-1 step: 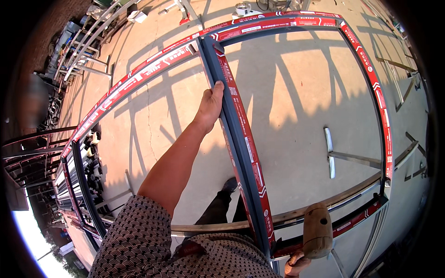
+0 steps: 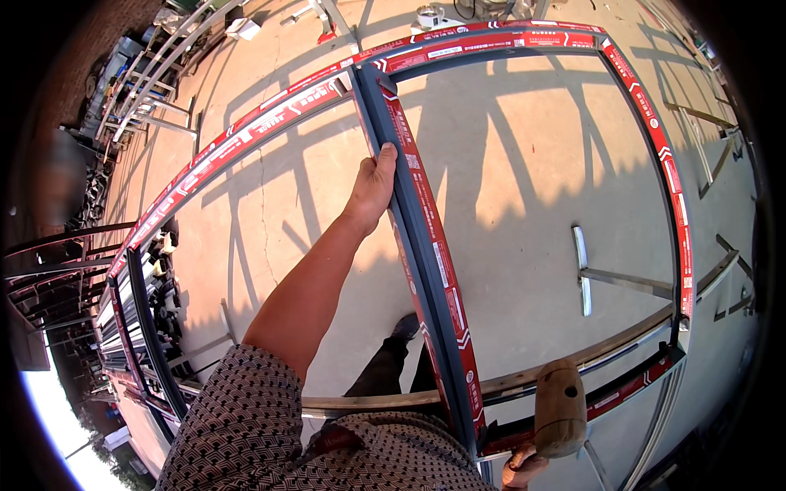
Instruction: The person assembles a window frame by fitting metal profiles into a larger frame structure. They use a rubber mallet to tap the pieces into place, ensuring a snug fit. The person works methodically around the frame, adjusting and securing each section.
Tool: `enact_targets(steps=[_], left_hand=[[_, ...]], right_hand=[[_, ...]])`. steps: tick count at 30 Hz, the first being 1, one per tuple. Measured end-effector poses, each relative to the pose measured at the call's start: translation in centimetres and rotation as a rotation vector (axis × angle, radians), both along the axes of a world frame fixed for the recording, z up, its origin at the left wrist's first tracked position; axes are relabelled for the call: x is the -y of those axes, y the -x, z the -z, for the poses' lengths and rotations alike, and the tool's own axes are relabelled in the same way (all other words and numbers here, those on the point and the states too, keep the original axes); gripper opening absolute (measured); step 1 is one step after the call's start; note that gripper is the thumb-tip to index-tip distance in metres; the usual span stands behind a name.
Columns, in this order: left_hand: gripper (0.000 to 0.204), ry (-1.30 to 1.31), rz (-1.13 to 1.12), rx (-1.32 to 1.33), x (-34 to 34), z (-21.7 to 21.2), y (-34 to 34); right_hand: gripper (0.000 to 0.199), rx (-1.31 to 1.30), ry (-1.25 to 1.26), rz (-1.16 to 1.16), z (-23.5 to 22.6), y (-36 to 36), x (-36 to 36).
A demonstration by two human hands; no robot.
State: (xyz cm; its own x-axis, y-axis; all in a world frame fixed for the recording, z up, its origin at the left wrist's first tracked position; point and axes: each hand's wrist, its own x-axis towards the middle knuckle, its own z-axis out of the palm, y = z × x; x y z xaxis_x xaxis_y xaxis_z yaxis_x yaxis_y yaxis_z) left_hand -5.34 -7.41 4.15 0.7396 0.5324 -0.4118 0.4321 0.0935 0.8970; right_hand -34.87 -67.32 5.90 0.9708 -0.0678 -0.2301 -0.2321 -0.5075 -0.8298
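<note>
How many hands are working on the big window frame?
2. The left hand grips the grey middle bar of the frame. The right hand, partly cut off at the bottom edge, holds a mallet near the frame's lower corner.

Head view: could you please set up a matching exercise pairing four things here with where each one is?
Things:
1. left hand
2. mallet
3. shoe
4. right hand

Places:
A. on the concrete floor beneath the frame
B. gripping the centre bar
C. at the lower edge, around a handle
D. head upright beside the frame's lower rail

Pairs: 1-B, 2-D, 3-A, 4-C
</note>
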Motion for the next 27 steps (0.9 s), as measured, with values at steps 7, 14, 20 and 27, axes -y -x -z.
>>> enact_targets(steps=[7,14,20,27], left_hand=[[0.09,-0.16,-0.055,-0.021,0.7,0.3,-0.5],[0.103,-0.187,0.048,-0.217,1.4,-1.9,-1.0],[0.084,-0.152,0.036,-0.291,2.1,-3.4,-1.4],[0.073,-0.101,-0.027,-0.178,1.9,-2.2,-1.3]], right_hand=[[0.014,-0.045,-0.076,-0.04,0.9,0.7,0.8],[0.02,-0.082,-0.328,0.077,-1.9,-2.2,-3.1],[0.022,-0.163,0.19,-0.06,4.6,2.5,6.8],[0.012,0.078,0.31,-0.19,-2.8,-2.6,-3.4]])
